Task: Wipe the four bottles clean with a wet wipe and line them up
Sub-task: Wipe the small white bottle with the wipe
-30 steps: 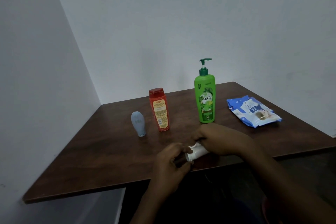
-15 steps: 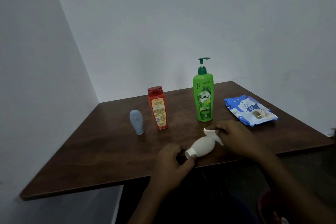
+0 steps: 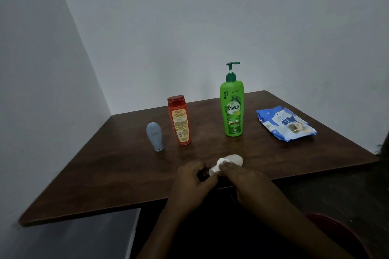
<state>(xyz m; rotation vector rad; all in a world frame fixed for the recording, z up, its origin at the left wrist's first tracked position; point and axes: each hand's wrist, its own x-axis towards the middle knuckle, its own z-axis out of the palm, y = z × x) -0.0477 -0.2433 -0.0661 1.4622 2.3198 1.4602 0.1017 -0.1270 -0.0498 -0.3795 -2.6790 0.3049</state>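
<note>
Left grip (image 3: 192, 180) curled round white bottle (image 3: 236, 159) (on its side), right grip (image 3: 242, 176) pinching wet wipe (image 3: 221, 162) against it

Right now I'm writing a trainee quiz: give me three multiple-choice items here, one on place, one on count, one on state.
1. Where is the wipe pack? A on the floor; B right of the green bottle; C in a drawer.
2. How many bottles stand upright? A one; B four; C three.
3. The white bottle is: A on its side, held; B upright; C in the pack.
1B: it lies to that bottle's right. 2C: blue bottle, red bottle, green bottle stand. 3A: left hand grips it; right hand presses a wipe on it.
</note>
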